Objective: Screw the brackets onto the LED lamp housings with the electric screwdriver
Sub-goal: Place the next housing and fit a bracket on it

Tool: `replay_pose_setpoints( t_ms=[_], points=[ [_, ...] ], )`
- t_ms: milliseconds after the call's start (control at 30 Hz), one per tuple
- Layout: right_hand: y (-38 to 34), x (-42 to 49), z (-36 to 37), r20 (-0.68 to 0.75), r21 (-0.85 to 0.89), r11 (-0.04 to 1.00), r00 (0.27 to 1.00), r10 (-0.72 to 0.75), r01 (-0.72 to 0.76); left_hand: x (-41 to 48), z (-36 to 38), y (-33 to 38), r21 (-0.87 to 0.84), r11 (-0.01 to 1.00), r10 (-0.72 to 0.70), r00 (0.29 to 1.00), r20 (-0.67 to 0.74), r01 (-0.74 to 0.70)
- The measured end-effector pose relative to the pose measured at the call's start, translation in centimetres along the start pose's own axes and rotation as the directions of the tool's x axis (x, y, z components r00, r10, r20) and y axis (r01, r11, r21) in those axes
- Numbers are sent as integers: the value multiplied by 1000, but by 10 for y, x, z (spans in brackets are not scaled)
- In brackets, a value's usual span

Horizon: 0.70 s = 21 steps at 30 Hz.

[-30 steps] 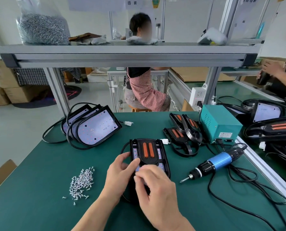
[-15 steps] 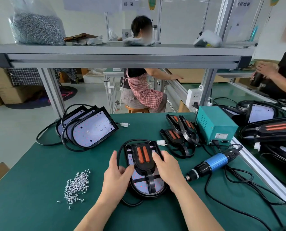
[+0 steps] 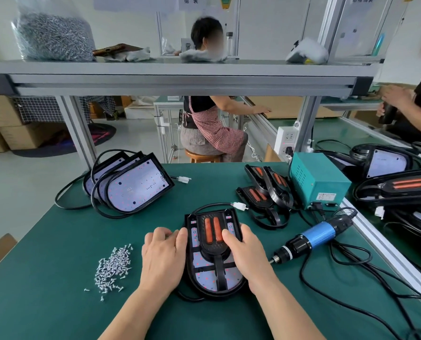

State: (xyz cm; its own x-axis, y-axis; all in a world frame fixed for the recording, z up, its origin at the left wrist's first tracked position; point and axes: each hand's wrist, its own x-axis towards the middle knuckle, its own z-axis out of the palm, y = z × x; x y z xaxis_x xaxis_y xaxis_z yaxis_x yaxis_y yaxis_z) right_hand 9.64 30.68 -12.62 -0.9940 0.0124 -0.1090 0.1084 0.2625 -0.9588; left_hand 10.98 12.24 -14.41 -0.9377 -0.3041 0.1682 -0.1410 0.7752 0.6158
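Note:
A black LED lamp housing (image 3: pixel 205 278) lies flat on the green table in front of me, its white LED board facing up. A black bracket with two orange strips (image 3: pixel 213 231) lies on top of it. My left hand (image 3: pixel 164 258) rests against the housing's left edge, fingers bent over it. My right hand (image 3: pixel 245 256) holds the right edge, thumb touching the bracket. The blue electric screwdriver (image 3: pixel 312 239) lies on the table to the right, untouched. A heap of small silver screws (image 3: pixel 112 266) sits to the left.
Several housings without brackets (image 3: pixel 133 186) lean at the back left. Loose brackets (image 3: pixel 266 192) pile up beside a teal power box (image 3: pixel 317 182). Black cables (image 3: pixel 347 273) loop across the right side. More lamps (image 3: pixel 401 187) lie past the table rail. Two people work beyond.
My right hand came off the lower part of the housing and now holds its right edge. The left hand shifted onto the left edge. The bracket and LED board became fully visible.

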Motion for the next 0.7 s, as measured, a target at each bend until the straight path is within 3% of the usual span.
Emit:
replay_pose_setpoints(
  t_ms=[267, 367, 433, 533, 700],
  points=[
    [2, 3, -4, 25, 101, 995, 1000, 12, -14, -3, -18, -13, -92, 995, 33, 997, -63, -39],
    [2, 3, -2, 30, 60, 998, 1000, 8, -9, 5, -39, -31, 30, 999, 25, 980, -199, -20],
    [1, 2, -2, 31, 39, 999, 1000, 7, -8, 13, -58, -44, 113, 991, -49, 968, -245, 78],
    [1, 2, -2, 51, 18, 1000, 999, 10, -11, 24, -80, -59, 152, 962, -202, 964, -173, 229],
    [-1, 2, -2, 66, 4, 1000, 998, 19, -19, 35, -84, -66, 204, 948, -231, 969, -85, 244]
  ],
)
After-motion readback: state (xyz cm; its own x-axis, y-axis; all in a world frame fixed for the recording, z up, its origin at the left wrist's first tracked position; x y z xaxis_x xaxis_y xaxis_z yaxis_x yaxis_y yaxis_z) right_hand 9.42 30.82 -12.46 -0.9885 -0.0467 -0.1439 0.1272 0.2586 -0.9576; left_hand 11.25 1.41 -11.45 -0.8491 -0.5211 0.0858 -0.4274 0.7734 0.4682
